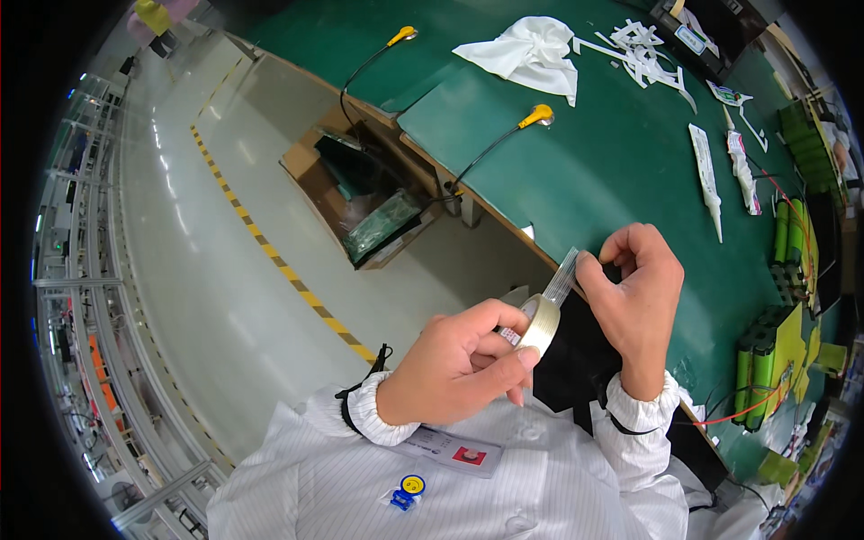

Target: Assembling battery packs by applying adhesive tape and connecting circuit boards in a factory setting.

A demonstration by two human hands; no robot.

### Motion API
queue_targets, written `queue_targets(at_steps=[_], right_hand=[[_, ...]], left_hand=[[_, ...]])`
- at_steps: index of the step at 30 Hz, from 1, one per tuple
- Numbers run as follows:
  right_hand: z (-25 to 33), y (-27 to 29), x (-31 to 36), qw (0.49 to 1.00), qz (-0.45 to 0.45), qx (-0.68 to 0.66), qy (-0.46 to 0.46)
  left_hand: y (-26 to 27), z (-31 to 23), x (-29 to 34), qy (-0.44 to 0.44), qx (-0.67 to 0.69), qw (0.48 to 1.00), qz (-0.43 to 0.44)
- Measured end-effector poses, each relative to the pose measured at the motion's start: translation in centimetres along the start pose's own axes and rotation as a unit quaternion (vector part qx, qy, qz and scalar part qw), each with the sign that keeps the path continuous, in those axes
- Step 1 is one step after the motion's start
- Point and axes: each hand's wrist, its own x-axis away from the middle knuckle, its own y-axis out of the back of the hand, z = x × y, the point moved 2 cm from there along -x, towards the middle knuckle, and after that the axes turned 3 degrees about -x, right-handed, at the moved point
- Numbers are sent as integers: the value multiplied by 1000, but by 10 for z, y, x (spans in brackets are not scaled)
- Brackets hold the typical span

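Observation:
My left hand [463, 364] grips a roll of tape [543, 326], with fingers through its core and the thumb on its outer side. A short translucent strip with lengthwise lines [562, 277] runs up from the roll to my right hand [641, 292]. Its free end is pinched between my right thumb and forefinger. Both hands are just off the near edge of the green-topped workbench [621, 171]. My left fingertips inside the core are partly hidden by the roll.
A crumpled white cloth [526, 54], white paper strips [643, 54] and two tubes, one white [705, 171], lie on the bench. Green battery packs [760, 360] with wires stand at right. Yellow-ended cords [538, 115] cross the bench edge. An open carton [360, 202] sits below at left.

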Motion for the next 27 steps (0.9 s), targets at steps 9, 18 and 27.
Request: queue_targets(at_steps=[9,18,27], right_hand=[[-5,4,-7,1000,11,5,-21],[-7,-4,13,985,-48,128,110],[-6,-8,13,985,-48,124,112]], left_hand=[[4,9,-7,53,57,997,-3],[14,16,-43,181,78,977,82],[25,30,-38,223,-10,972,76]])
